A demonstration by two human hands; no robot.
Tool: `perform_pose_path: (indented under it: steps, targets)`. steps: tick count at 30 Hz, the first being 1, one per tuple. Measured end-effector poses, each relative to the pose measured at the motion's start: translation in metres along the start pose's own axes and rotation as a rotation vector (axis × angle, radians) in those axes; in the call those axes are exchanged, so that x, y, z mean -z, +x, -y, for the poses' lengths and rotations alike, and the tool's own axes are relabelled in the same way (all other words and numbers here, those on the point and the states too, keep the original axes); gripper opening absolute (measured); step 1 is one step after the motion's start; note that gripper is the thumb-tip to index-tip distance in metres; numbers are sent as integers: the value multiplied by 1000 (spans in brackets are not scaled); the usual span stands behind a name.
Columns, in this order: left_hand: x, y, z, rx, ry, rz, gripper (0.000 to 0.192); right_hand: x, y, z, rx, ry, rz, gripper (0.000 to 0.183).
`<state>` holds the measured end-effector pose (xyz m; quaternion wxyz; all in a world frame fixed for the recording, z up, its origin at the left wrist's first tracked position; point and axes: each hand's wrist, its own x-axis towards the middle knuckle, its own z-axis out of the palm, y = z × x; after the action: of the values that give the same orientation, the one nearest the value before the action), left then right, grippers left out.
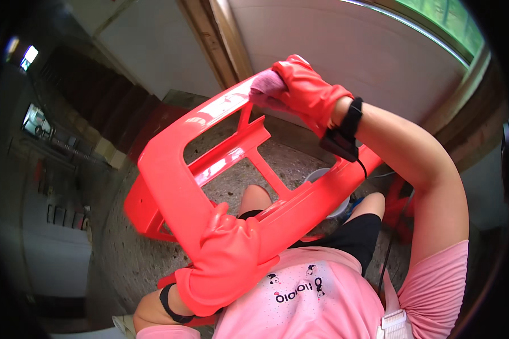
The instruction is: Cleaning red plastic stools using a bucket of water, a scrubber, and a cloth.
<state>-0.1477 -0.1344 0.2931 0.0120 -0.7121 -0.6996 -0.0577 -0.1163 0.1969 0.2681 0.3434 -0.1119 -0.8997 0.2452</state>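
Observation:
A large glossy red plastic frame (165, 169) with crossbars and openings is held tilted in front of my body, above my knees. My left hand (229, 250), in a red rubber glove, grips its near corner and lower rail. At the upper rail, my right hand (307, 87) wears a matching glove. A purplish-pink cloth (266, 87) is bunched under my right fingers and pressed against that rail. The right glove hides part of the cloth and the rail's end. A dark device is strapped at my right wrist.
Beyond the frame stand a pale wall (314, 46) and a wooden post (214, 42). Dark stairs (106, 97) are at the left. Between my legs and the wall, a grey bucket (343, 207) sits on the speckled floor (127, 262), partly behind the frame.

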Motion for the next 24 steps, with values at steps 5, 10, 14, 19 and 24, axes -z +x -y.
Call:
perform_pose_path:
  steps: [5, 10, 14, 19, 24]
  targets:
    - [-4, 2, 3, 3, 7, -52, 68, -15, 9, 15, 58, 113, 70, 34]
    - [-8, 7, 6, -38, -79, 11, 67, -35, 33, 96, 124, 754, 195, 20]
    - [-35, 4, 10, -211, 19, -54, 60, -74, 47, 130, 516, 283, 80, 19]
    - [-74, 9, 33, -234, 327, -626, 35, -62, -25, 152, 544, 427, 443, 52]
    - [-26, -3, 30, -111, 129, -194, 69, -54, 26, 146, 301, 352, 547, 44]
